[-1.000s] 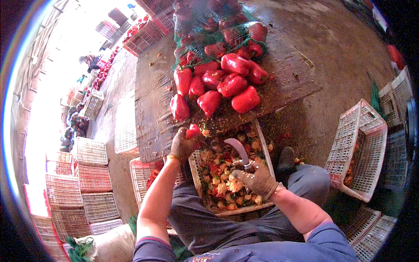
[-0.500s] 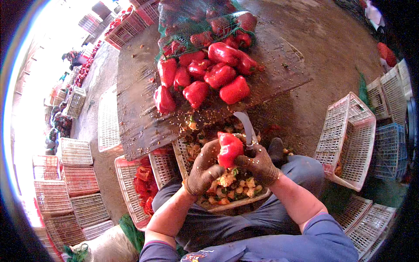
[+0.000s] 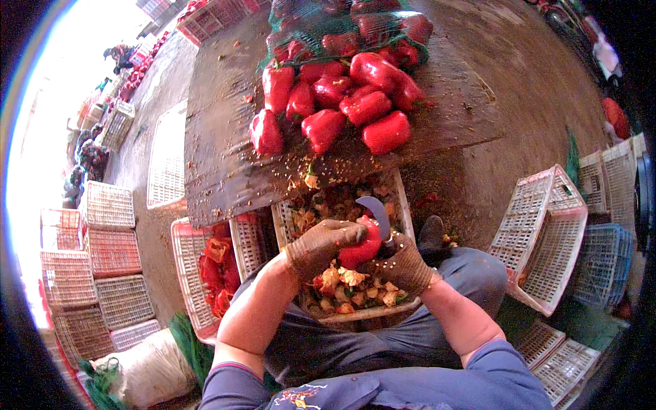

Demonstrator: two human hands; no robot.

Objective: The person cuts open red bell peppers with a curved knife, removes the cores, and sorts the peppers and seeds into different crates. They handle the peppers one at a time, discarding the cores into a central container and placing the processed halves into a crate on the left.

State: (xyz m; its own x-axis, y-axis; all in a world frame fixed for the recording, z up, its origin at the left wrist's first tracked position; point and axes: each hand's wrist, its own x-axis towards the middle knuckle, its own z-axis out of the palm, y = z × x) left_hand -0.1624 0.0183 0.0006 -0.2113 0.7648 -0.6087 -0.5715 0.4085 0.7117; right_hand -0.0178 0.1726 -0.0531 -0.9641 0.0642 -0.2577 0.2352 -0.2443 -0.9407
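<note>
The left hand (image 3: 322, 246) held a red bell pepper (image 3: 359, 253) in a curled grip. The right hand (image 3: 406, 265) clasped a hooked knife (image 3: 376, 210), its blade at the pepper's right side.

Counter (image 3: 222, 130): left side open.
Counter middle: peppers (image 3: 323, 130) and net (image 3: 328, 31) block it.
Over crate (image 3: 404, 205): curved knife (image 3: 377, 210) between left hand (image 3: 324, 244) and right hand (image 3: 403, 265).

Brown-gloved left hand (image 3: 322, 244), curled in a grip, sits near brown-gloved right hand (image 3: 404, 266), likewise curled; bare left forearm (image 3: 251, 307) and bare right forearm (image 3: 459, 316) converge inward from blue-sleeved upper arms (image 3: 507, 376).
</note>
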